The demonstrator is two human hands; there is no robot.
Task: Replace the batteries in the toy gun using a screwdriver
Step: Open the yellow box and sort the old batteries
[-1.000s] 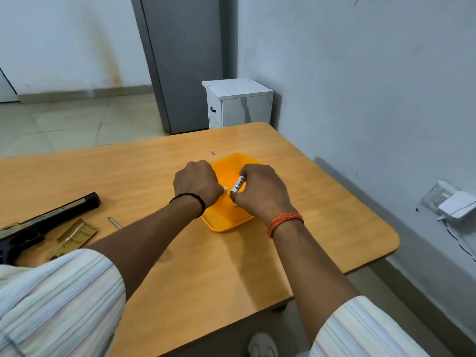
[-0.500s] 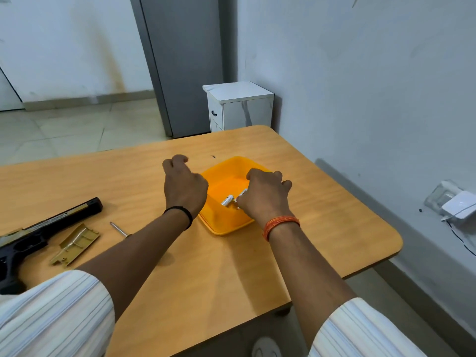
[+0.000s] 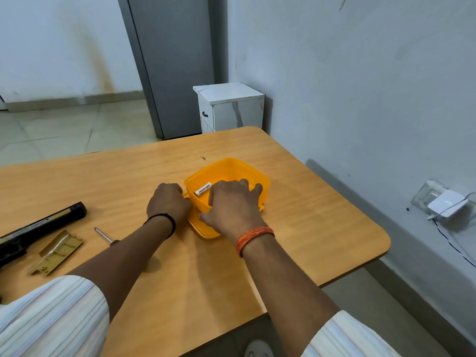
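An orange container [image 3: 257, 176] stands on the wooden table [image 3: 309, 228], with a white battery [image 3: 203, 188] lying inside it. My right hand [image 3: 231, 210] grips the container's near wall, fingers inside and thumb outside. My left hand [image 3: 168, 202] is curled into a fist against the container's left edge, at a small orange tab. The black toy gun [image 3: 38, 226] lies at the far left. Its gold battery cover [image 3: 55, 252] lies beside it. The screwdriver [image 3: 103, 235] lies nearby, its handle hidden under my left forearm.
The table's right edge runs close to the wall. A white cabinet [image 3: 229, 106] stands beyond the far corner. A white adapter with a cable [image 3: 447, 203] sits on the ledge at right. Bare tabletop lies in front of and to the right of the container.
The battery my hands held over the container now lies inside it. My left hand closed at the container's left edge. My right hand took hold of the near wall.
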